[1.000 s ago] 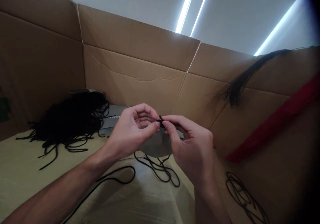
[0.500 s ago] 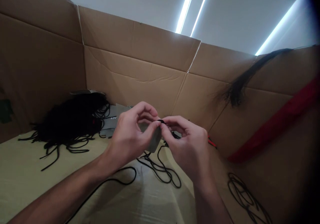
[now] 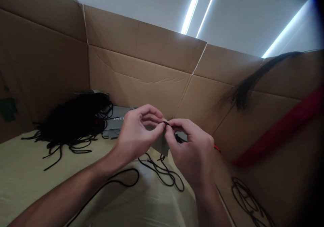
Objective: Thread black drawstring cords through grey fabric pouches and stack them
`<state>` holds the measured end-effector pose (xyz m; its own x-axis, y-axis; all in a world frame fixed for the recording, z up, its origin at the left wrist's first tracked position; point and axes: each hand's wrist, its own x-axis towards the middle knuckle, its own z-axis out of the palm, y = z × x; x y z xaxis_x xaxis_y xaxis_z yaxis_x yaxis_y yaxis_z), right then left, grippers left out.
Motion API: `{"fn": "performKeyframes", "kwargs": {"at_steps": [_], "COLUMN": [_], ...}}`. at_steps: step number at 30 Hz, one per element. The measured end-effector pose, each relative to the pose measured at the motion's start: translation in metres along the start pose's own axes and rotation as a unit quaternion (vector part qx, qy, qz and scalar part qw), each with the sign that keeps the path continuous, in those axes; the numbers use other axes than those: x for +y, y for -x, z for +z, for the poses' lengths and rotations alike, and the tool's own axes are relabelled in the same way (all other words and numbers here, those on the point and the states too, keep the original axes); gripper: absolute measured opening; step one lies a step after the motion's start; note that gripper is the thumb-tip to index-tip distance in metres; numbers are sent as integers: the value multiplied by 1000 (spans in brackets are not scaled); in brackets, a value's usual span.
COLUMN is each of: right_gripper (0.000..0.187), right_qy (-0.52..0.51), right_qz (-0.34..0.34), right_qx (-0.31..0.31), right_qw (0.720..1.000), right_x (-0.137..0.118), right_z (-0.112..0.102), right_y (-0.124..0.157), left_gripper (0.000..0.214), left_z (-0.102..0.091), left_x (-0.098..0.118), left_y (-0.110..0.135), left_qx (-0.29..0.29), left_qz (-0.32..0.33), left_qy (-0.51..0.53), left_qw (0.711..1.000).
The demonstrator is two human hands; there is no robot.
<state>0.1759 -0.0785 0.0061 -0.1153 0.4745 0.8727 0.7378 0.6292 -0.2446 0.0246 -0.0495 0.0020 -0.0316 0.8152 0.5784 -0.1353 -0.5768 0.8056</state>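
Observation:
My left hand [image 3: 139, 129] and my right hand [image 3: 191, 146] meet near the middle of the view, each closed in a pinch on a short piece of black cord [image 3: 166, 123]. Their fingertips almost touch. A small grey card [image 3: 161, 145] hangs below the fingers, partly hidden by both hands. Loops of black cord [image 3: 174, 176] lie on the table beneath it, and another strand [image 3: 133, 185] curves toward the lower left past my left forearm. Whether these join the pinched piece I cannot tell.
A heap of black cords [image 3: 73, 119] lies at the left on the yellowish table [image 3: 20, 173]. Grey printed cards [image 3: 118, 112] are behind my left hand. Cardboard walls [image 3: 141, 61] stand around. At the right are a red strip [image 3: 278, 135], a black tassel [image 3: 243, 92] and coiled cord [image 3: 246, 200].
Both hands keep their pinch on the cord. The grey card has turned and shows differently below the fingers. The whole view has shifted slightly.

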Motion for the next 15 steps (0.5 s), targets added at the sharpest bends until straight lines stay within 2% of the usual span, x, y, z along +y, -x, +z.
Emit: {"fn": "performKeyframes", "kwargs": {"at_steps": [7, 15], "right_gripper": [15, 14], "right_qy": [4, -44], "right_qz": [10, 54], "right_qx": [-3, -12], "right_qw": [1000, 998], "right_x": [-2, 4], "right_z": [-1, 4], "right_y": [-1, 0], "left_gripper": [17, 17], "left_z": [1, 6], "left_x": [3, -1], "left_y": [3, 4], "left_qx": [-11, 24], "left_qz": [-16, -8], "left_qy": [-9, 2], "left_qw": [1000, 1000]}}
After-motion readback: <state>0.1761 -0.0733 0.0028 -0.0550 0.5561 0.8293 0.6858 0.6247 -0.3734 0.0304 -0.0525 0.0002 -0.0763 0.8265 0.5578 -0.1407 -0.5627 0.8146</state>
